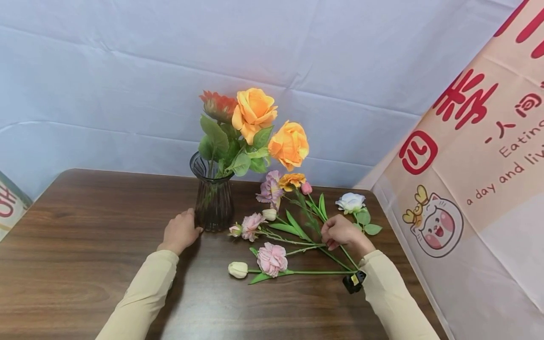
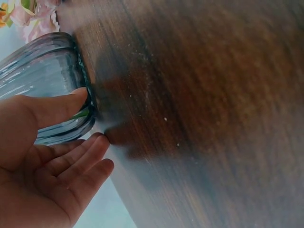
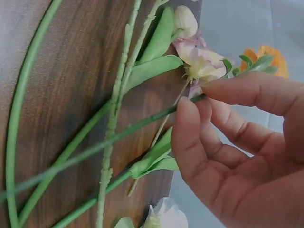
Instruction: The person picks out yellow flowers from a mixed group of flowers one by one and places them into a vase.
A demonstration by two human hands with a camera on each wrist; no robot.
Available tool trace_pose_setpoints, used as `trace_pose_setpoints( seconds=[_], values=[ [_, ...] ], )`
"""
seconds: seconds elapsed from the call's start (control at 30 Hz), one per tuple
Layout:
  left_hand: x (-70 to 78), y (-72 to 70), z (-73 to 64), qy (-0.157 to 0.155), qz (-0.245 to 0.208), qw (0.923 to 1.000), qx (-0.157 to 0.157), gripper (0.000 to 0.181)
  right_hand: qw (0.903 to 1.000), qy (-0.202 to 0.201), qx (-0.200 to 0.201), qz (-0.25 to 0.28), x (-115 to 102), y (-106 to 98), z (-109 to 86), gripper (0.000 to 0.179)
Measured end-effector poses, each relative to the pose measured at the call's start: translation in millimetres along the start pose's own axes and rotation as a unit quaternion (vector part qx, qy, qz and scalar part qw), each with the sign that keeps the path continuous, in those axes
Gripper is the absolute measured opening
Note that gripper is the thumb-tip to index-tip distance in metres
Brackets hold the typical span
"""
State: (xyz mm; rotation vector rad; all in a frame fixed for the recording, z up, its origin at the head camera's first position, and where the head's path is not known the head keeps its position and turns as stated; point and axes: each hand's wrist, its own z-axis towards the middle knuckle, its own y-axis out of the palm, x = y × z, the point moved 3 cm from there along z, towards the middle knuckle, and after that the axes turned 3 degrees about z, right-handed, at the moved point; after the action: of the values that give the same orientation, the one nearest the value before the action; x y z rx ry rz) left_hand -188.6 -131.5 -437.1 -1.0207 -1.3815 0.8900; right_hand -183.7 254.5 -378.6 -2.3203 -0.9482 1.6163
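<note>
A dark, ribbed glass vase [image 1: 214, 203] stands upright on the table, holding two large orange roses [image 1: 253, 113] and a red flower [image 1: 218, 105]. My left hand [image 1: 180, 231] holds the vase low at its left side; the left wrist view shows the thumb [image 2: 64, 107] across the glass and the fingers around the base. Over the loose flowers, my right hand [image 1: 342, 232] pinches a thin green stem [image 3: 137, 126] between thumb and fingertips. That stem leads to a small orange flower [image 3: 275, 59], its head lying near a purple flower [image 1: 270, 188] in the head view.
Loose flowers lie right of the vase: a pink carnation-like bloom [image 1: 272, 259], a cream tulip [image 1: 238, 269], a pink spray [image 1: 252, 225] and a pink tulip [image 1: 306, 188]. A white rose [image 1: 351, 202] lies at the far right. Cloth backdrops border the wooden table [image 1: 106, 255].
</note>
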Motion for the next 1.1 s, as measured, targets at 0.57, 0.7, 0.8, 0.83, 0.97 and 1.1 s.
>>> trace_pose_setpoints(
  seconds=[0.57, 0.7, 0.8, 0.83, 0.97, 1.1],
  values=[
    [0.3, -0.2, -1.4, -0.003, -0.002, 1.0000, -0.004, 0.056, 0.9974, 0.024, -0.031, 0.060, -13, -5, -4.3, 0.008],
    [1.3, -1.5, -1.4, -0.005, -0.002, 1.0000, -0.007, 0.055, 0.9952, 0.024, -0.043, 0.084, -13, -7, -3.6, 0.008],
    [1.9, -2.2, -1.6, -0.007, -0.001, 0.9999, -0.010, 0.055, 0.9924, 0.028, -0.052, 0.108, -13, -8, -3.0, 0.007],
    [2.1, -2.5, -1.6, -0.007, -0.001, 0.9999, -0.011, 0.055, 0.9911, 0.032, -0.053, 0.118, -13, -8, -2.8, 0.007],
    [2.6, -3.3, -1.9, -0.005, -0.001, 0.9999, -0.010, 0.055, 0.9865, 0.040, -0.061, 0.147, -13, -8, -3.0, 0.004],
    [2.3, -3.1, -1.9, -0.004, 0.000, 0.9999, -0.011, 0.055, 0.9826, 0.037, -0.071, 0.168, -13, -8, -3.3, 0.006]
  ],
)
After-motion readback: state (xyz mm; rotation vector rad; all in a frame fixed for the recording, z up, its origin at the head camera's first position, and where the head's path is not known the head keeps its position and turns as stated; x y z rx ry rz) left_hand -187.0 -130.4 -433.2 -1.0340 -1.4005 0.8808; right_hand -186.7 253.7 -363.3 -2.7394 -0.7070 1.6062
